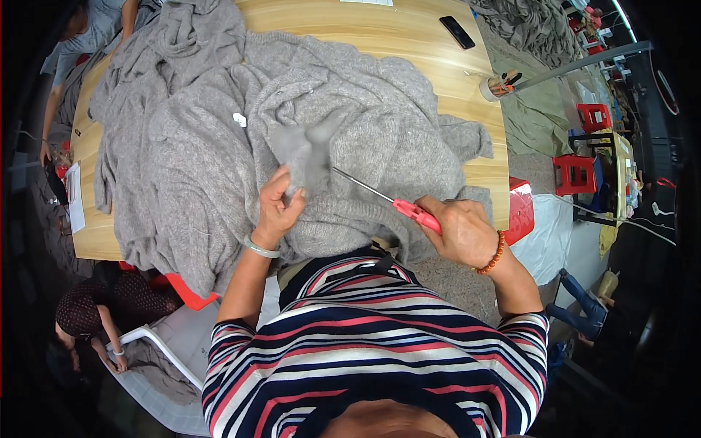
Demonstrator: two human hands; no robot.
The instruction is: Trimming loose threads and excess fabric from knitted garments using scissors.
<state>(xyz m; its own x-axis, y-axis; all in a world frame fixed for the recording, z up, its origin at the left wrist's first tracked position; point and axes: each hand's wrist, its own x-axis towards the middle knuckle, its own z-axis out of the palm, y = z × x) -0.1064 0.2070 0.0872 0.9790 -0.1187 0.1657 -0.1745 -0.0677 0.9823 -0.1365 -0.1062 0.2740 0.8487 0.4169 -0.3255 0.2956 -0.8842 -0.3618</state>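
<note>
A large heap of grey knit garments point(197, 146) lies across the table in front of me. My left hand point(276, 208), with a pale green bangle at its wrist, has its fingers curled round a thin grey piece of fabric point(296, 150), which is blurred by motion. Whether this piece is joined to the garments I cannot tell. In my right hand point(464, 230) is a tool with a pink handle point(416, 213) and a long thin metal shaft. The shaft's tip points left, over the knit close to the raised fabric. A small white label point(239, 120) shows on the heap.
On the wooden table point(350, 22) lie a black phone point(457, 33) and, by its right edge, a cup of tools point(498, 87). A red stool point(519, 212) stands close on my right. Co-workers are at the upper left and lower left, near a grey bin point(157, 398).
</note>
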